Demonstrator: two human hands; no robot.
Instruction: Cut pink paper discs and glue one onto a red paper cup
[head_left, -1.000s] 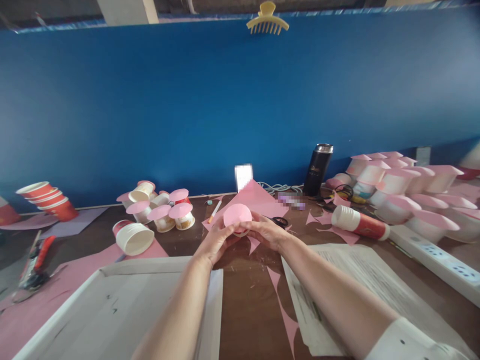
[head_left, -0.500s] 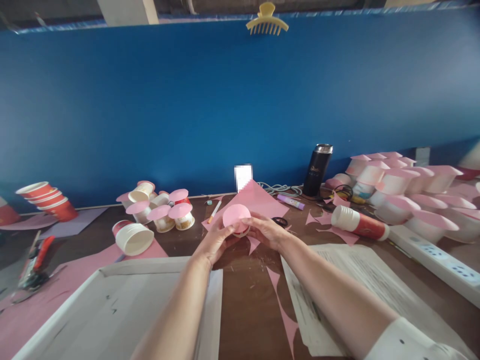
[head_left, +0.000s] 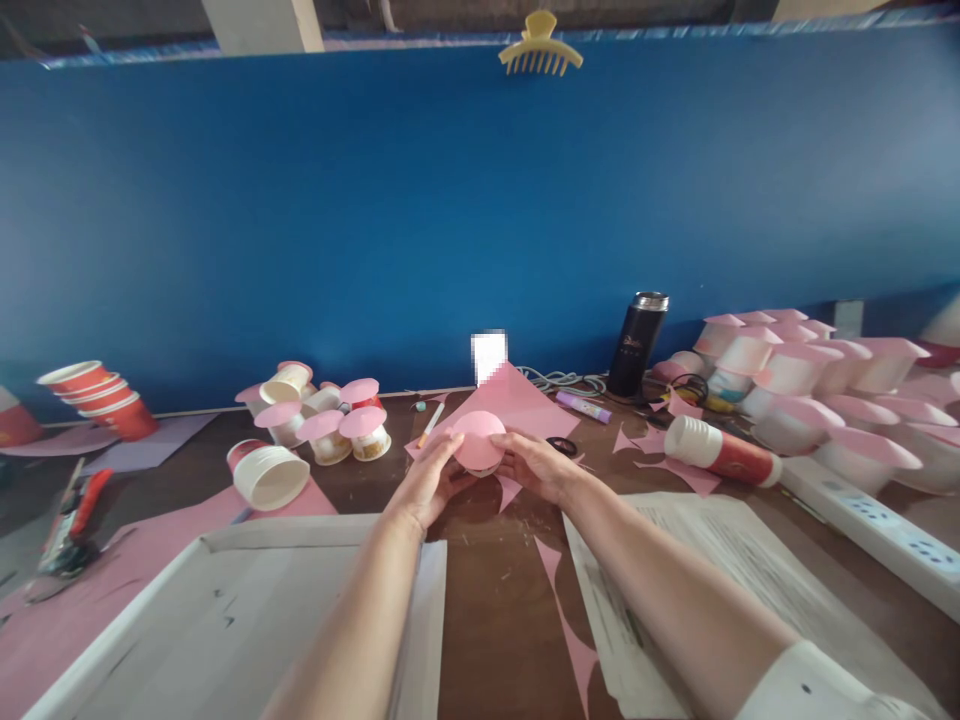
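One left hand [head_left: 426, 488] and one right hand [head_left: 540, 468] are holding one pink disc [head_left: 480, 440]. Beyond the right hand, one purple glue stick [head_left: 583, 407] is lying and one black flask [head_left: 637, 348] is standing; to its right, one power strip [head_left: 870, 514] is lying.

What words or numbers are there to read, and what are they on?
None reads clearly.
Black vacuum flask: small pale lettering, too small to read.
Purple glue stick: label marks, too small to read.
Printed sheet: lines of print, too blurred.
Held pink paper disc: no writing shows.
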